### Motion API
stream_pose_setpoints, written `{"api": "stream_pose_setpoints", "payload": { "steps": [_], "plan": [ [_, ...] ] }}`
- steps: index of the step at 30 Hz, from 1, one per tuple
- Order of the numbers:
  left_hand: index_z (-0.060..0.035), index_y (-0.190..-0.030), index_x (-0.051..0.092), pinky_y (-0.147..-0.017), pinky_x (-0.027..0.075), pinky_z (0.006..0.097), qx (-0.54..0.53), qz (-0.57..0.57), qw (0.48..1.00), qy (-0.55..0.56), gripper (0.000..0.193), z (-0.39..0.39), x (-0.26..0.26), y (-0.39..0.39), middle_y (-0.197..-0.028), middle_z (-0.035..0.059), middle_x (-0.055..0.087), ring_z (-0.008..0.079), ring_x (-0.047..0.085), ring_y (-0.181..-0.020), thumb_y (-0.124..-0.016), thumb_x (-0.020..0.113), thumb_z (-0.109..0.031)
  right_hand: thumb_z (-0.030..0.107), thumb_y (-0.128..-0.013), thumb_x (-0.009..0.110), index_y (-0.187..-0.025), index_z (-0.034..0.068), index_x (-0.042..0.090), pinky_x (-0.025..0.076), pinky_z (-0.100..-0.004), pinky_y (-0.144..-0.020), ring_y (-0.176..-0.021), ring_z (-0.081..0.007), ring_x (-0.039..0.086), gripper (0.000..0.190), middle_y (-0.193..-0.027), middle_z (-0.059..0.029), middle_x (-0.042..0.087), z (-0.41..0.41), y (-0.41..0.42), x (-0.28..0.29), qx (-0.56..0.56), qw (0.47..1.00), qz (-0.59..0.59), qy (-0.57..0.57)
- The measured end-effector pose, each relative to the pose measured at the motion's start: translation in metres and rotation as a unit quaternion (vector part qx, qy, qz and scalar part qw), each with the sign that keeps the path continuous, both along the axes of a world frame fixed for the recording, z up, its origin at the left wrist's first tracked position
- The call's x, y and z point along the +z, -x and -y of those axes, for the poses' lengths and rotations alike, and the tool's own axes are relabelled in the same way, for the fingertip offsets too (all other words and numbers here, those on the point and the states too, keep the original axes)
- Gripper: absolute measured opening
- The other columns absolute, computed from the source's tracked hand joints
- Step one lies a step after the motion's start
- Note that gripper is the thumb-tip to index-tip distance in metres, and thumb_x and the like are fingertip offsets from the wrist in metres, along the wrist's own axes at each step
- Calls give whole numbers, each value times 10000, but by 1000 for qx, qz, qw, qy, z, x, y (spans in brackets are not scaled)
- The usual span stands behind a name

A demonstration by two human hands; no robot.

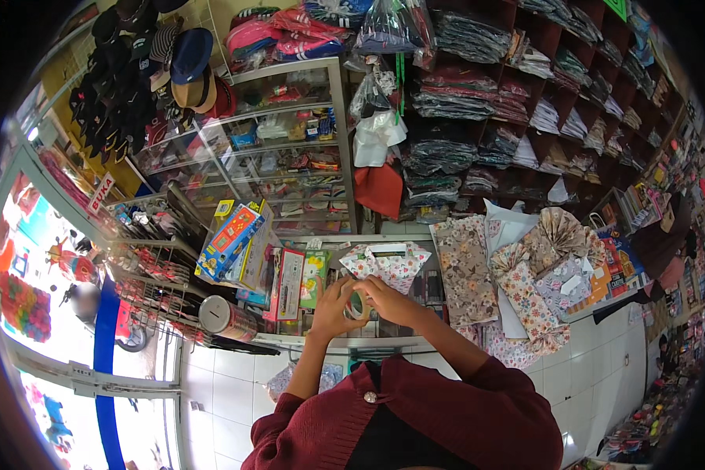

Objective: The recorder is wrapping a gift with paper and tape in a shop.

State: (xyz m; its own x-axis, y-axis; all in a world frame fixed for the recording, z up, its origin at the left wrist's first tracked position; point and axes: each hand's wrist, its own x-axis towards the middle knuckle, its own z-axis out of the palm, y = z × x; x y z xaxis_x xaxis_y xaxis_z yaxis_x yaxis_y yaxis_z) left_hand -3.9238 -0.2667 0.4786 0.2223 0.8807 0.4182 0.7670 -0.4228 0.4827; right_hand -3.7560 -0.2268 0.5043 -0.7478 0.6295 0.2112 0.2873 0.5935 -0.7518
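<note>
A roll of adhesive tape is held over the glass counter, between my two hands. My left hand curls around the roll from the left, thumb along its lower edge. My right hand meets it at the top, fingertips at the roll's upper edge; whether they pinch a tape end cannot be told. Just beyond the hands stands a floral paper package with folded corners and a dark strip near its top. Floral wrapping paper lies to the right, beside several wrapped floral packages.
Left on the counter are a boxed handheld game, a red-edged box, a green box and a round tin. A wire rack adjoins the left end. Behind stand a glass cabinet and shelves of bagged clothes.
</note>
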Motion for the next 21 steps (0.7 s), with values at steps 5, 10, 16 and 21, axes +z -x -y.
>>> {"api": "stream_pose_setpoints", "payload": {
  "steps": [5, 10, 16, 21],
  "plan": [
    [-105, -1094, 453, -967, 131, 548, -15, 4, 1000, -5, 726, -3, 0, -1, -1100, 103, 459, 270, 439, -1024, -456, 722, -326, -104, -701, 421, -1063, 19, 343, 356, -360, -858, -1074, -313, 375, 390, -1089, -157, 360, -7, -2, -2, 40, 999, 16, 22],
    [-102, -1100, 451, -959, 140, 553, -19, 9, 1000, -14, 732, -5, 1, -3, -1087, 97, 460, 273, 441, -1009, -455, 721, -321, -111, -694, 427, -1022, 16, 344, 368, -345, -813, -1004, -300, 412, 362, -1025, -141, 362, -6, -4, 12, 27, 999, 15, 24],
    [-100, -1105, 447, -946, 154, 562, -23, -2, 1000, -8, 735, -8, 4, -6, -1084, 97, 459, 274, 444, -998, -458, 719, -320, -119, -688, 424, -975, 20, 342, 363, -344, -795, -1004, -289, 397, 329, -990, -130, 362, -9, -8, 11, 38, 998, 33, 30],
    [-111, -1106, 449, -944, 141, 573, -33, 8, 999, -13, 731, -10, 6, -6, -1084, 94, 458, 273, 446, -998, -460, 714, -328, -118, -684, 425, -943, 19, 341, 347, -348, -795, -965, -289, 391, 305, -954, -126, 357, -8, -8, 8, 37, 999, 6, 9]
  ]
}}
